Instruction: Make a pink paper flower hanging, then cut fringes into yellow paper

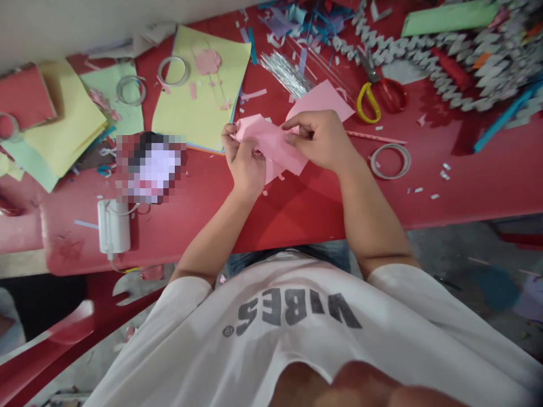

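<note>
Red counter (203, 198); grey zigzag chains (424, 53) at its far right; yellow sheet (173, 113) beyond left hand (246, 164); pink paper (275, 144) held over counter, left grip closed on its left end, right hand (324, 138) grip narrow, pinching its upper right, hands hiding parts; scissors (374, 74) beyond right hand, tape roll (408, 161) beside forearm

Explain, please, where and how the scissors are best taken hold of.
The scissors are probably best gripped by the yellow handle and red handle, coming from the near side: these loops lie nearest and spread apart, while the blades point away.
</note>
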Available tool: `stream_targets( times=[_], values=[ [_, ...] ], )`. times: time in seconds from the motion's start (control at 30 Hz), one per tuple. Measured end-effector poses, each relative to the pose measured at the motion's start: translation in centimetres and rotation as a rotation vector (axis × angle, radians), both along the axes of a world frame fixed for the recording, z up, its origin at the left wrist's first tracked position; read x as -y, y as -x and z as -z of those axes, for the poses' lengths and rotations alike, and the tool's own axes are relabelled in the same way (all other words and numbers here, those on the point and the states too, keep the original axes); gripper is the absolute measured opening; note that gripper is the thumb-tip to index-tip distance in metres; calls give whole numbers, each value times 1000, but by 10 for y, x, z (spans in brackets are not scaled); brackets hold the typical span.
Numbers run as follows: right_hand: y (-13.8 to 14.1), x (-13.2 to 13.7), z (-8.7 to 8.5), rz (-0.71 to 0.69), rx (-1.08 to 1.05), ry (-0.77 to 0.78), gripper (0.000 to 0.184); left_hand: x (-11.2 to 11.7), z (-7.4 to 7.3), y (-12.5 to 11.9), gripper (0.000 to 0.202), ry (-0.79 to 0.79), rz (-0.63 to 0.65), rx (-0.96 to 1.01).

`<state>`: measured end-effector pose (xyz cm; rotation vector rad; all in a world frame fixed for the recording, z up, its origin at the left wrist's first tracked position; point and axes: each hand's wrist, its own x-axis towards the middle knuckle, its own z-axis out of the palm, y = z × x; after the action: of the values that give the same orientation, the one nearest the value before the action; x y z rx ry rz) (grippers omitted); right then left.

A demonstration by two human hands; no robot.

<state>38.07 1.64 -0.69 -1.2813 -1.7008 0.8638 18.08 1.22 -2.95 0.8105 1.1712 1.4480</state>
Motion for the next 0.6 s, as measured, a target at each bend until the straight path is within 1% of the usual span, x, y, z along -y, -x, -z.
stream_targets(
  times=[0.07, 0.13, 0.27, 0.37, 0.43, 0.53, 0.6],
  values=[
    [2, 3, -3, -37, 26, 16, 31, -2, 3, 1, 41, 6, 35, 44],
    [6, 7, -7, -36, 68, 3, 33, -4, 8, 3, 49, 2, 89, 66],
    [19, 14, -11, 38, 173, -82, 29, -6, 14, 8, 50, 1, 199, 69],
    [30, 17, -9, 39, 192, -106, 27, -2, 10, 7, 44, -87, 257, 160],
    [37, 19, -6, 16, 170, -113, 30, 4, 5, 5, 43, -161, 321, 201],
    [47, 25, -3, -9, 94, -115, 40, 13, 0, 6, 50, -186, 426, 108],
    [54, 31, -3, -11, -9, -96, 48, 16, 1, 10, 55, -158, 477, 22]
  ],
)
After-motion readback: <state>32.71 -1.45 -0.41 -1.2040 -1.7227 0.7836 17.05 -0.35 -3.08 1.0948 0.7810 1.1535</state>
